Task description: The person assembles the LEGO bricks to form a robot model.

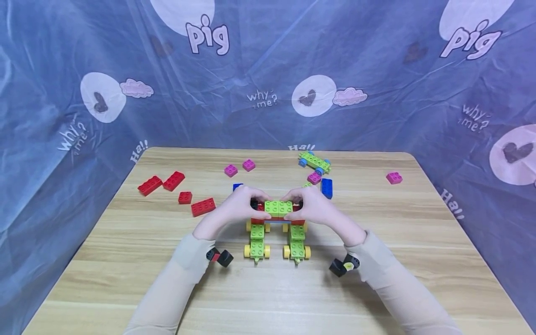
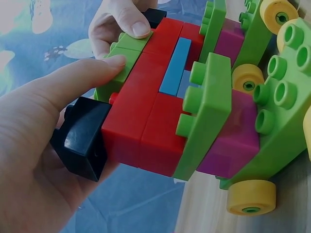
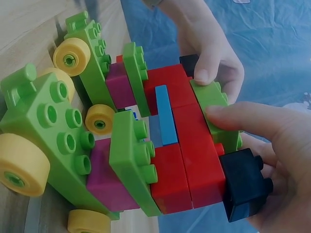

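My left hand (image 1: pixel 244 204) and right hand (image 1: pixel 313 204) meet over a built toy. Each pinches one of two lime green bricks (image 1: pixel 278 207) side by side on its top, thumbs on the near face and fingers behind. Below lie stacked red bricks (image 2: pixel 133 102) with a narrow blue piece (image 2: pixel 176 67) between them. A black brick (image 2: pixel 82 138) stands at the left end, another black brick (image 3: pixel 245 184) at the right. Green plates (image 2: pixel 209 116) and purple bricks (image 3: pixel 109 170) join the red layer to two green car bases (image 1: pixel 257 249) with yellow wheels. The fingers behind are partly hidden.
Several red bricks (image 1: pixel 203 207) lie on the wooden table (image 1: pixel 117 260) at left. Pink bricks (image 1: pixel 231 170) are scattered farther back, one pink brick (image 1: pixel 394 177) at far right. Behind the toy are a blue brick (image 1: pixel 327 188) and a green car base with blue wheels (image 1: pixel 315 162).
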The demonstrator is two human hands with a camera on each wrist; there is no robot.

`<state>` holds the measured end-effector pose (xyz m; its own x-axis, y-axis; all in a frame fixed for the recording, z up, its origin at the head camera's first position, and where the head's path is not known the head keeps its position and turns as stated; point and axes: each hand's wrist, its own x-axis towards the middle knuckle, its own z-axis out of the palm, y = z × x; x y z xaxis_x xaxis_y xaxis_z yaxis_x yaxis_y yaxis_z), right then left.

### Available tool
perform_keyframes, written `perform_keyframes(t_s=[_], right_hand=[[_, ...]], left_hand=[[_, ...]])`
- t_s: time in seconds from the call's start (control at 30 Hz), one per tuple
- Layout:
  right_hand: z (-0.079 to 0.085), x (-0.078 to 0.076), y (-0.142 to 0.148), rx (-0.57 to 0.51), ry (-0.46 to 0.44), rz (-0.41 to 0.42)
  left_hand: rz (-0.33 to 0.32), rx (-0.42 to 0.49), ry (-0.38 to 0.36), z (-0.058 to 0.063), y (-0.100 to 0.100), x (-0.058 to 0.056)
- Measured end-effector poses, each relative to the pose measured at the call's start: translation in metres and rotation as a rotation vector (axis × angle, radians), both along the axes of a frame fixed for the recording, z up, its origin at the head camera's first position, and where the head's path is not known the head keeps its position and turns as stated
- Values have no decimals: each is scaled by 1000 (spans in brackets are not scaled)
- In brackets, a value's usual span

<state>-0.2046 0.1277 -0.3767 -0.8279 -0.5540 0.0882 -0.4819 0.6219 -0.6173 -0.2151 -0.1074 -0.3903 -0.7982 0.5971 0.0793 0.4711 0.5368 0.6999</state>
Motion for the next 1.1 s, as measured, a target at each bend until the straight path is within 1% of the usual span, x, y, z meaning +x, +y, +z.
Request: perform_keyframes(t_s=[0.13,0.4,0.63,0.8,0.9,1.0,1.1], right_hand=[[0,0,1,3,12,9],[-2,1,1,-10,6,20],[-4,0,4,-28,63,58],[-4,0,6,-20,80,77],[-5,-1,6,-22,78,83],[-5,-1,7,-23,81,89],[-5,-1,7,-31,91,98]], left_hand=[[-6,-6,9,0,1,-1],[-6,3,4,1,0,1],[-53,25,61,-2,-2,1],[-61,21,99,-4,-3,2],[-58,34,97,-3,-5,2],[-58,50,87,1,-7,2],[-64,61,94,6,-9,3]])
